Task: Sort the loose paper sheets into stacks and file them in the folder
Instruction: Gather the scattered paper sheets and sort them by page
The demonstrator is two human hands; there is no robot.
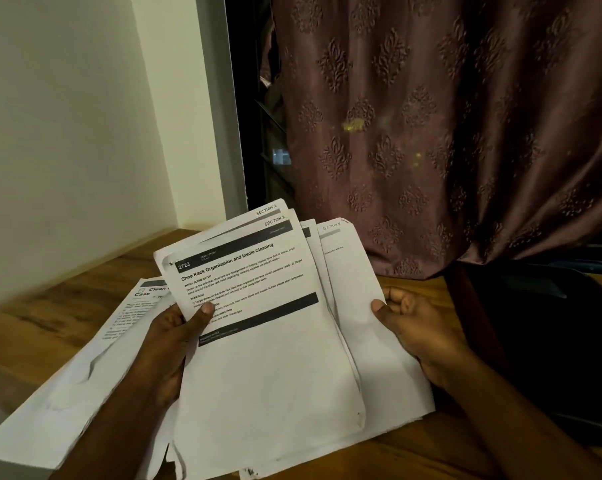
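Observation:
I hold a fanned bundle of white printed sheets above the wooden desk. The top sheet (258, 323) is headed "Shoe Rack Organization and Insole Cleaning" and marked "SECTION 1". My left hand (175, 341) grips it at its left edge, thumb on the print. Behind it peeks a sheet marked "SECTION 2" (266, 211). My right hand (413, 327) pinches the right edge of another sheet (355, 271) with a handwritten section label. More loose sheets (85, 368) lie flat on the desk under my left arm. A dark folder (541, 341) lies at the right.
The wooden desk (67, 306) meets a cream wall at the left and back. A brown patterned curtain (448, 133) hangs down to the desk behind the papers and over the folder's far end. A dark window gap shows beside it.

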